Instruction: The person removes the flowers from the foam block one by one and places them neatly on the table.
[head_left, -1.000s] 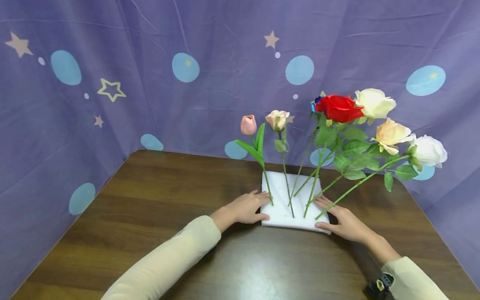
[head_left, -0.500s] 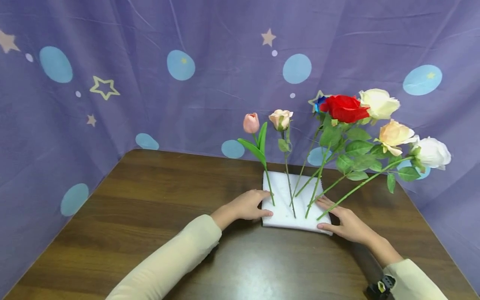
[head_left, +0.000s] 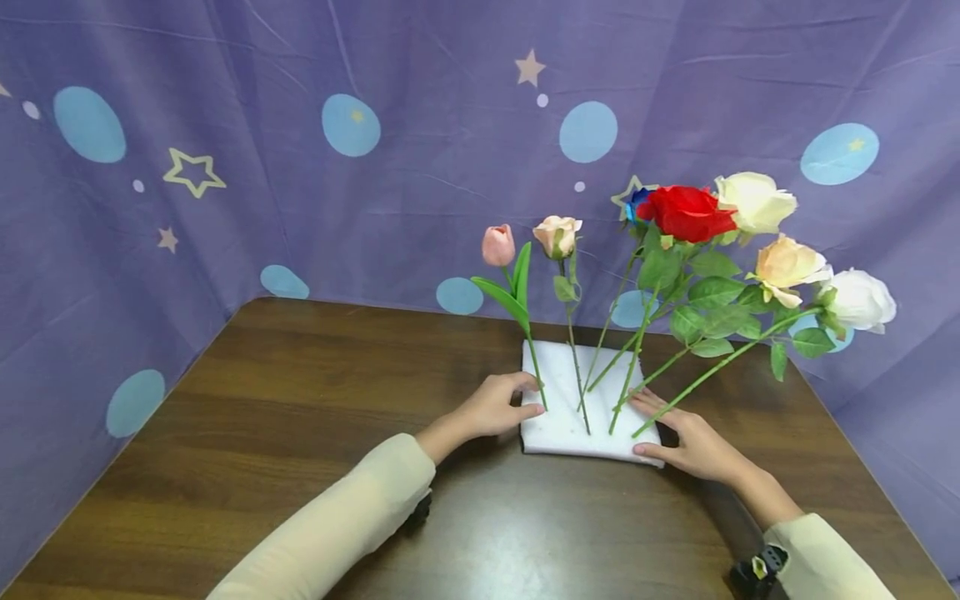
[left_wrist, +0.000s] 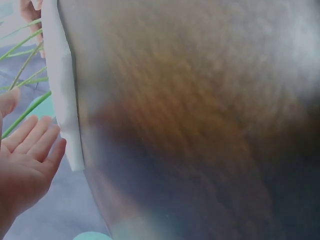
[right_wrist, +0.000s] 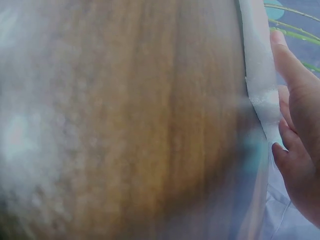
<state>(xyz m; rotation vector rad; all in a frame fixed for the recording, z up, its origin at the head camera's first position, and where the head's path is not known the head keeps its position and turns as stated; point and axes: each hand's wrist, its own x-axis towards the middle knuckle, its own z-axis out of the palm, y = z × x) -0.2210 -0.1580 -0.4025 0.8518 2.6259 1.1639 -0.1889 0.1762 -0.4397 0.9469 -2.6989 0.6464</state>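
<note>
A white foam block (head_left: 562, 437) lies on the table in the head view, with several artificial flowers stuck upright or leaning in it. A pink tulip (head_left: 498, 247) and a pale peach rose (head_left: 557, 237) stand on the left. To the right lean a red rose (head_left: 688, 214), a cream rose (head_left: 756, 202), a yellow-orange rose (head_left: 786, 262), a white rose (head_left: 862, 300) and a partly hidden blue flower (head_left: 637, 202). My left hand (head_left: 491, 407) is at the block's left edge, its fingers extended in the left wrist view (left_wrist: 30, 160). My right hand (head_left: 693, 446) rests along the right edge, fingers under the leaning stems.
The brown wooden table (head_left: 300, 433) stretches out on both sides of the block. Behind it hangs a purple curtain (head_left: 420, 208) with stars and blue ovals. The right-hand blooms reach out past the block, above my right hand. A black wrist device (head_left: 759, 571) sits at my right cuff.
My left hand has slid a little toward the back along the block's left edge, its thumb moving up with it. The right hand stays in place. The head view has shifted slightly.
</note>
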